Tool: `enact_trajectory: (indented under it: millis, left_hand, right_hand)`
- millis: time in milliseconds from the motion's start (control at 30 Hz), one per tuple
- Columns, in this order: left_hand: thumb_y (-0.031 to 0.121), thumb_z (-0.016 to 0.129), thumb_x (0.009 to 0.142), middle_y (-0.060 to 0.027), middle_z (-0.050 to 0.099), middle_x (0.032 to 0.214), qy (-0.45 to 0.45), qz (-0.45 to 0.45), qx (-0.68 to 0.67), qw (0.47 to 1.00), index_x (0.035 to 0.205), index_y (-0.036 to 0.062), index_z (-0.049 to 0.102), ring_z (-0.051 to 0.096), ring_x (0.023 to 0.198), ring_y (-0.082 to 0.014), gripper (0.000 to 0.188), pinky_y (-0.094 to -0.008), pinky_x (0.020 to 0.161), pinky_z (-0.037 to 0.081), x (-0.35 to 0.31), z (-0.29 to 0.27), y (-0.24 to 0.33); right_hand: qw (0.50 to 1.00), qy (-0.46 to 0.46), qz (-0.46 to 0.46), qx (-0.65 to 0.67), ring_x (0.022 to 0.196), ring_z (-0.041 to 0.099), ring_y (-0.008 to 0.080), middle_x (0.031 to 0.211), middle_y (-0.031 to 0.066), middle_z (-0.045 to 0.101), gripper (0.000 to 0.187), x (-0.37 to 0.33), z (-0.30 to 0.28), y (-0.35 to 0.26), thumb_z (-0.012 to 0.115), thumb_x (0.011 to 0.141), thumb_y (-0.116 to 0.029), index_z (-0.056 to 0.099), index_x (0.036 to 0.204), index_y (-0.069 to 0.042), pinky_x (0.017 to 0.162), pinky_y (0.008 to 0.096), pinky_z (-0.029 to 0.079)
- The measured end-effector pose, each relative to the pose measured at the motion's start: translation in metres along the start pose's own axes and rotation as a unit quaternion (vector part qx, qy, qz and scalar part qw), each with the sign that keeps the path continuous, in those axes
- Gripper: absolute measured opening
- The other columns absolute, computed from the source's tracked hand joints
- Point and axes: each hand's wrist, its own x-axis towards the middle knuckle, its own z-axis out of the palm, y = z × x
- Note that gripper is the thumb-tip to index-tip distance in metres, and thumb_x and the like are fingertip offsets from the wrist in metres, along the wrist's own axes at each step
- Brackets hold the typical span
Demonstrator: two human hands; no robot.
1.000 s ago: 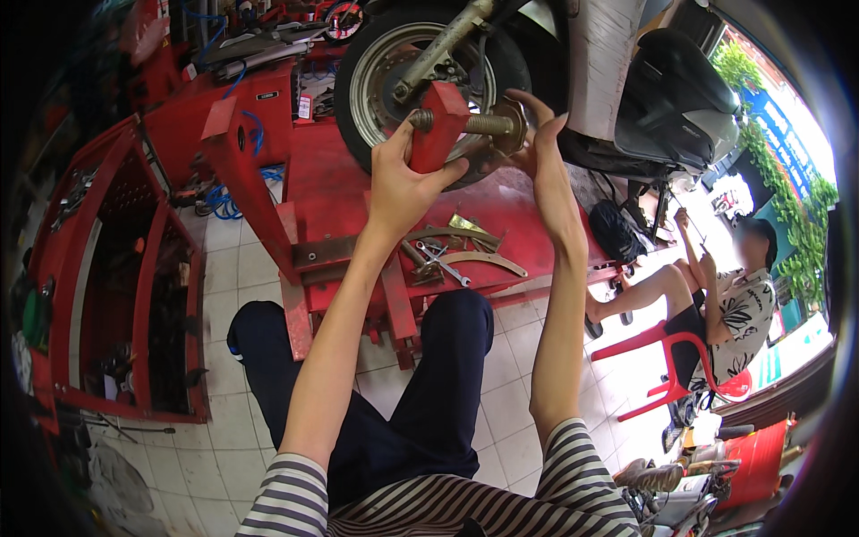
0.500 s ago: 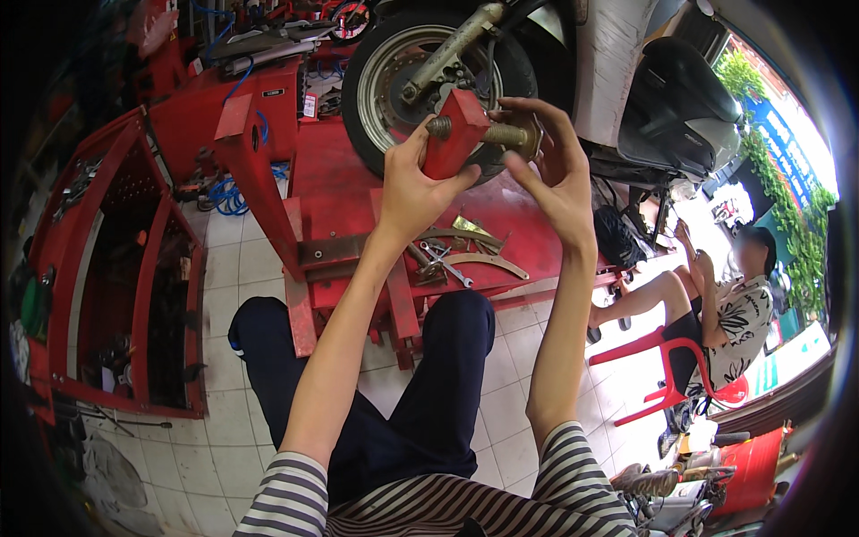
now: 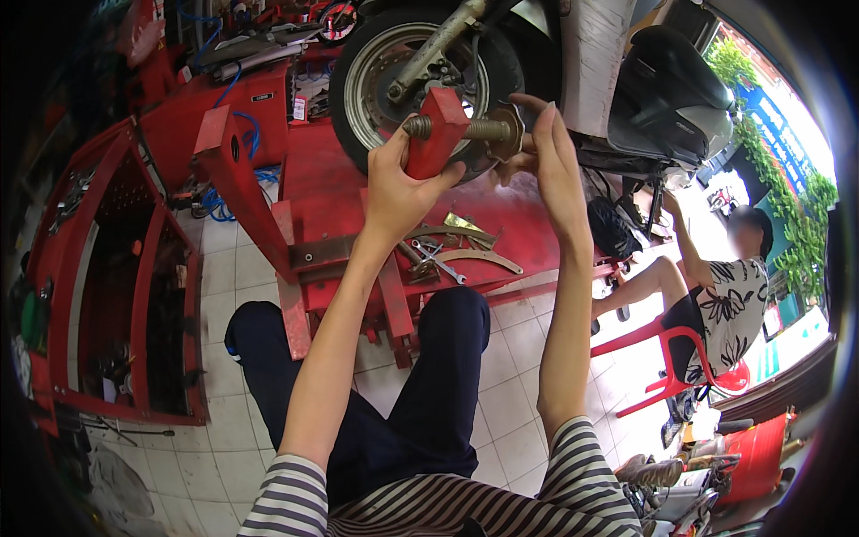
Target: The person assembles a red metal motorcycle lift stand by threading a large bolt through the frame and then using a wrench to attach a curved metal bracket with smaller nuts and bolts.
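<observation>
My left hand [image 3: 394, 183] is wrapped round a red metal post [image 3: 436, 139], part of the red stand in front of me. Through the top of this post runs a thick threaded screw [image 3: 483, 130], its near-left end poking out by my left fingers. A round, scalloped hand wheel [image 3: 513, 134] sits on the screw's right end. Beside that wheel is my right hand [image 3: 559, 179], fingers stretched out and apart; some fingertips are behind the wheel's edge, and I cannot tell if they touch it. A matching red post [image 3: 234, 170] leans to the left.
Behind the posts stands a motorcycle wheel [image 3: 358, 107] on a red platform [image 3: 331, 192]. Wrenches [image 3: 438, 259] and a curved metal piece [image 3: 492, 259] lie on the platform. A red shelf cabinet [image 3: 134, 295] is at left. On the right, a person [image 3: 729, 286] sits in a red chair [image 3: 676, 358].
My right fingers have opened from their curl around the hand wheel and straightened. My left hand keeps its hold on the post. The view has shifted slightly; the seated person's arm has moved.
</observation>
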Motion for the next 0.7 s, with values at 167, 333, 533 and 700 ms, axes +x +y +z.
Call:
enact_trajectory:
  millis: [167, 333, 533, 700]
  left_hand:
    - [0.008, 0.081, 0.07, -0.0126, 0.072, 0.095, -0.001, -0.001, -0.002, 1.0, 0.113, -0.0032, 0.061, 0.069, 0.085, -0.0162, 0.049, -0.0305, 0.079, 0.053, 0.0, 0.004, 0.0]
    - [0.008, 0.081, 0.069, -0.0129, 0.072, 0.094, 0.001, -0.006, 0.025, 1.0, 0.112, -0.0022, 0.062, 0.07, 0.084, -0.0172, 0.048, -0.0307, 0.079, 0.053, -0.001, 0.002, 0.003]
    - [0.008, 0.08, 0.068, -0.0128, 0.072, 0.095, 0.0, -0.007, 0.012, 1.0, 0.113, -0.0021, 0.062, 0.07, 0.086, -0.0178, 0.049, -0.0305, 0.079, 0.053, -0.001, 0.005, 0.003]
    - [0.008, 0.079, 0.069, -0.0124, 0.072, 0.096, -0.004, -0.004, 0.017, 1.0, 0.114, -0.0014, 0.062, 0.07, 0.087, -0.0179, 0.05, -0.0307, 0.081, 0.052, -0.002, -0.002, 0.005]
  right_hand:
    - [0.961, 0.026, -0.252, -0.107, 0.113, 0.062, 0.0229, 0.126, 0.0152, 0.06, 0.047, -0.002, 0.015, 0.019, 0.05, 0.104, -0.029, 0.036, 0.138, -0.001, 0.093, 0.0312, 0.049]
    - [0.998, 0.021, -0.049, -0.025, 0.114, 0.062, 0.0226, 0.126, 0.0142, 0.06, 0.047, -0.003, 0.008, 0.005, 0.056, 0.1, -0.025, 0.037, 0.137, -0.002, 0.094, 0.0306, 0.048]
    - [0.969, 0.038, -0.232, -0.081, 0.098, 0.065, 0.0174, 0.121, 0.0159, 0.062, 0.044, -0.004, 0.015, 0.023, 0.053, 0.102, -0.024, 0.038, 0.137, -0.002, 0.086, 0.026, 0.05]
    - [0.999, 0.013, -0.03, -0.022, 0.093, 0.064, 0.0165, 0.119, 0.0142, 0.061, 0.049, -0.005, 0.011, 0.013, 0.045, 0.105, -0.039, 0.04, 0.136, -0.002, 0.078, 0.0268, 0.05]
